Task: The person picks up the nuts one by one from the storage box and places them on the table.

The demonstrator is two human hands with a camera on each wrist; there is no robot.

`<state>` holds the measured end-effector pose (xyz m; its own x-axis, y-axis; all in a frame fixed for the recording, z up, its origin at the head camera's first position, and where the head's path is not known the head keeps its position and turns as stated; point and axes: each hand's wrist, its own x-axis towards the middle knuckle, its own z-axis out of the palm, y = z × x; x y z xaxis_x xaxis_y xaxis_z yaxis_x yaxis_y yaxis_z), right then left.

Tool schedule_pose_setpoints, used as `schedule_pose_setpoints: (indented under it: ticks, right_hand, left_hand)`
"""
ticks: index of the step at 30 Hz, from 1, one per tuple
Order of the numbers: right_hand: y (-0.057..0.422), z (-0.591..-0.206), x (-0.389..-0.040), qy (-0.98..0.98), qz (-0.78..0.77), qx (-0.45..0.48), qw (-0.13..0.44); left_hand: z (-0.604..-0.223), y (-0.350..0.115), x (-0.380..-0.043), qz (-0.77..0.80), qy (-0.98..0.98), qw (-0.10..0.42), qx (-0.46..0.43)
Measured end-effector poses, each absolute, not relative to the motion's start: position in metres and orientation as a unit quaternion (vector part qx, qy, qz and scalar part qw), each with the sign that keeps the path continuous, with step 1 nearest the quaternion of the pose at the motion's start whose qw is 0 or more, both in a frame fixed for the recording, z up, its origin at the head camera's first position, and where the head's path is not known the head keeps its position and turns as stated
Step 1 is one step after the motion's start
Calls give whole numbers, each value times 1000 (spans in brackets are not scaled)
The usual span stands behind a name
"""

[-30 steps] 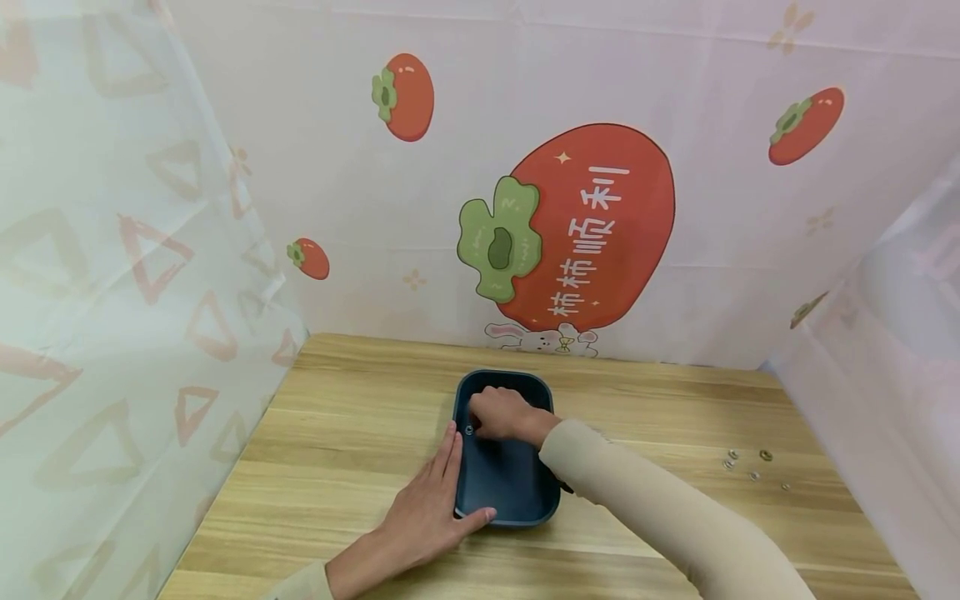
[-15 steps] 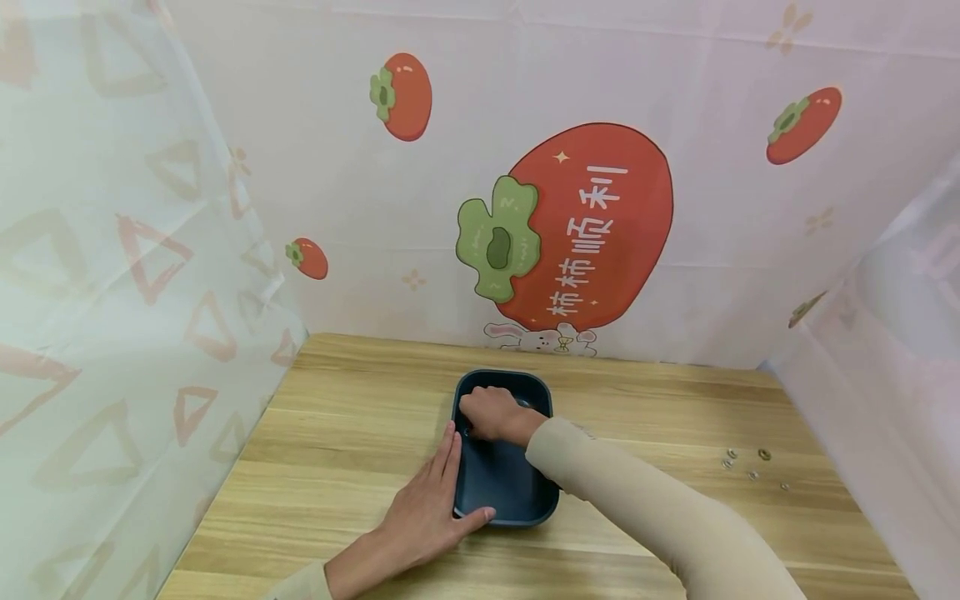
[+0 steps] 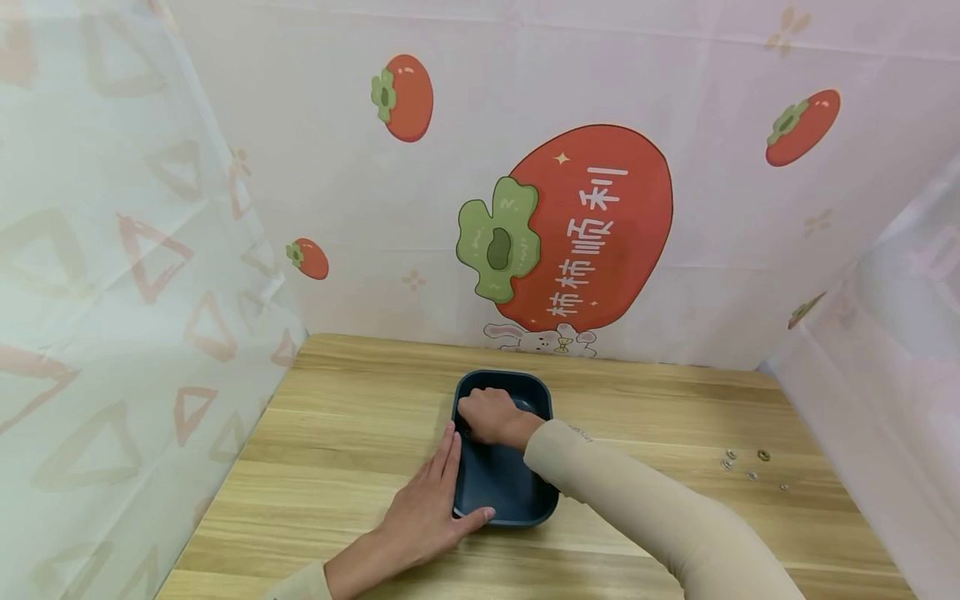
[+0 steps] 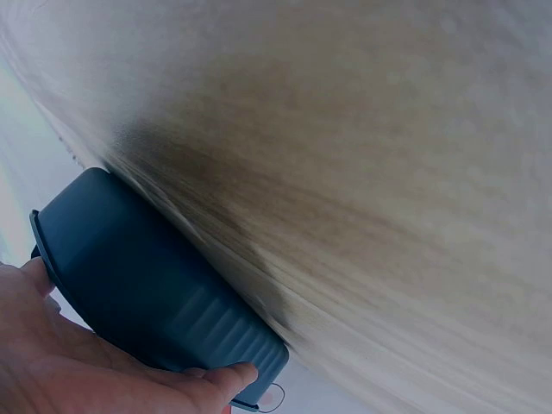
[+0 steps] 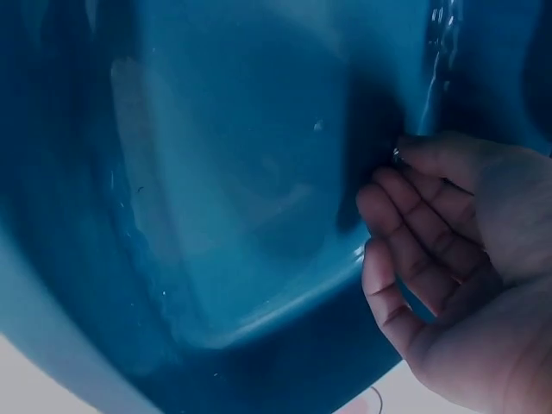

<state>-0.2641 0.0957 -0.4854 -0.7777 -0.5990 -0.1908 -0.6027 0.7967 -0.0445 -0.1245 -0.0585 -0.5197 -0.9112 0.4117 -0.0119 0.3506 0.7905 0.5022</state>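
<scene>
A deep dark blue tray (image 3: pixel 504 496) with rounded corners stands on the wooden table. My left hand (image 3: pixel 423 517) rests against its near left corner, fingers straight along the left wall and thumb over the near rim. In the left wrist view a fingertip touches the ribbed side wall of the tray (image 4: pixel 164 285). Inside the tray, by the left wall, is my right hand (image 3: pixel 491 415) with curled fingers. The right wrist view shows the thumb and index finger of the right hand (image 5: pixel 457 233) pinching a small shiny nut (image 5: pixel 397 155), mostly hidden.
Several small metal nuts lie on the table's right side, among them a brass-coloured nut (image 3: pixel 763 456) and a silvery nut (image 3: pixel 752 476). A white printed curtain (image 3: pixel 360 192) hangs along the table's back edge, with more fabric at both sides.
My right hand has shifted left to the tray's left wall, and the small nut seen beside it earlier is now hidden in the head view. My left hand stays put.
</scene>
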Motion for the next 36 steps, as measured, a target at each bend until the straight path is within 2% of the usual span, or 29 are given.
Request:
schedule_pose_setpoints:
  ticks: [7,36]
  right_hand:
    - [101,-484,-265,944,1,-313,103]
    - [137,-457,-265,949,-85,-301,41]
  left_hand:
    - [-519,-59,-125,255,944,63,201]
    - [-522,-57,-126,252,947,53,193]
